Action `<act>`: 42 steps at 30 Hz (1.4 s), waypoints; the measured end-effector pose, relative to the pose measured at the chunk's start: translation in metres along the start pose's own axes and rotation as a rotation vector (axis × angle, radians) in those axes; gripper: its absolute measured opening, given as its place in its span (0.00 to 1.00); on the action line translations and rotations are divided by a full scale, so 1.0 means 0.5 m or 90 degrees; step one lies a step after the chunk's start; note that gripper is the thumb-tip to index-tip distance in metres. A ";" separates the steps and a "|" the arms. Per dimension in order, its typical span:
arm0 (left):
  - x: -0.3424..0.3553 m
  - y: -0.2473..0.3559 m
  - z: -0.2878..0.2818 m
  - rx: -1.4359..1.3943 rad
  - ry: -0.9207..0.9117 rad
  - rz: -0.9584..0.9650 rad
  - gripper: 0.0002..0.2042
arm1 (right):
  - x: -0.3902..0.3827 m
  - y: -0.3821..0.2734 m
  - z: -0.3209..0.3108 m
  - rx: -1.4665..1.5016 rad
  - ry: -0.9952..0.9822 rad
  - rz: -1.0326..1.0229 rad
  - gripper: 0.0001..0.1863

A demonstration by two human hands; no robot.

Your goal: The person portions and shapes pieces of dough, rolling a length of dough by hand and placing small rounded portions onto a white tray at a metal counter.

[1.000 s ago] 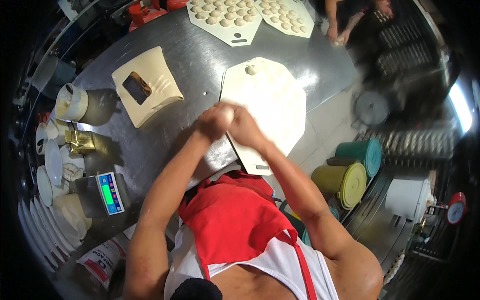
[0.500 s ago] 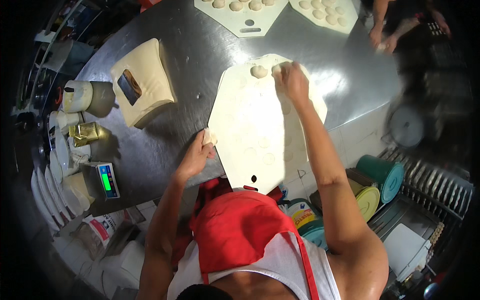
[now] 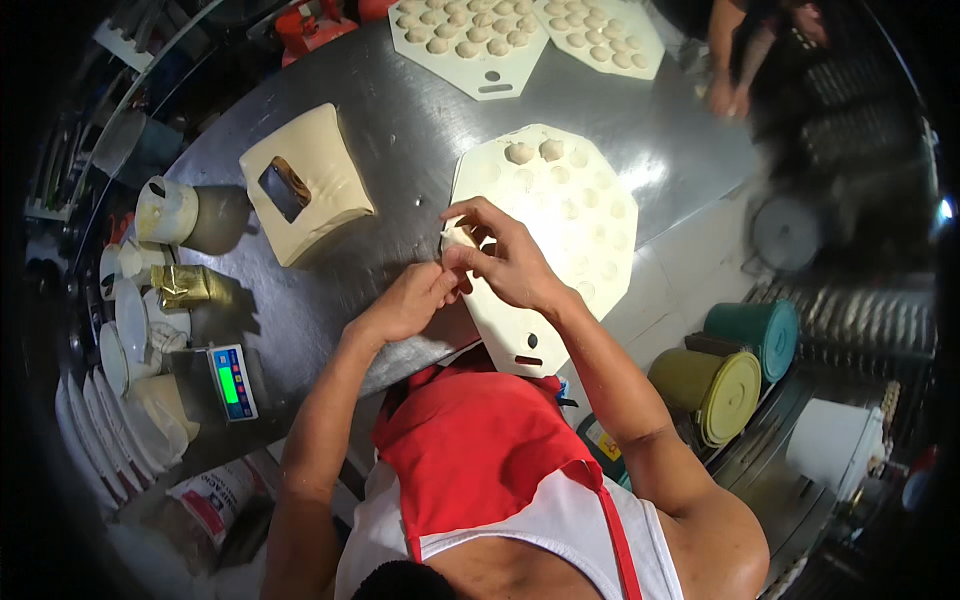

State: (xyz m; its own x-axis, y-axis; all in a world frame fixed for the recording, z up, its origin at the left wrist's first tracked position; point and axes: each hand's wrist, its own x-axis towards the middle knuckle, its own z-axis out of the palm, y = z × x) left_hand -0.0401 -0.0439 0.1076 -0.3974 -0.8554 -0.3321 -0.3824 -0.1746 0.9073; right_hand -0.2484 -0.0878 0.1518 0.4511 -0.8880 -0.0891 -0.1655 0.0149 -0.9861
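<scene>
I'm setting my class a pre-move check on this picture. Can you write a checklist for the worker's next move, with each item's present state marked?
1. Dough piece in hand: ok, between the fingers and thumb of the right hand.
2. Left hand gripping dough: cannot tell; its fingertips meet the right hand.
3. Free hollows on the near board: ok, only two dough balls sit at its far end.
4. Near board wholly on the metal table: not ok, its near end juts past the edge.
5. Scale display lit: ok, green.
</scene>
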 end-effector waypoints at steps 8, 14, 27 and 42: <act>-0.050 0.039 0.044 0.291 0.160 0.212 0.13 | -0.046 -0.051 0.083 -0.264 0.133 0.035 0.23; 0.053 -0.182 0.050 0.147 0.146 0.376 0.13 | -0.068 -0.057 0.185 -0.278 0.062 -0.287 0.09; 0.099 -0.203 0.239 -0.134 0.188 -0.354 0.23 | 0.136 0.321 -0.429 -0.290 0.421 0.032 0.13; 0.032 -0.149 0.220 -0.185 0.248 -0.237 0.27 | 0.263 0.264 -0.181 -0.267 0.165 -0.035 0.18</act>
State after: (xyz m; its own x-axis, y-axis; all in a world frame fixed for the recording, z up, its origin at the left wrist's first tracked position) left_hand -0.1097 0.0090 0.0061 0.0748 -0.8177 -0.5708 -0.1717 -0.5744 0.8003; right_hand -0.2903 -0.2443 0.0224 0.2442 -0.9684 0.0512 -0.5104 -0.1733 -0.8423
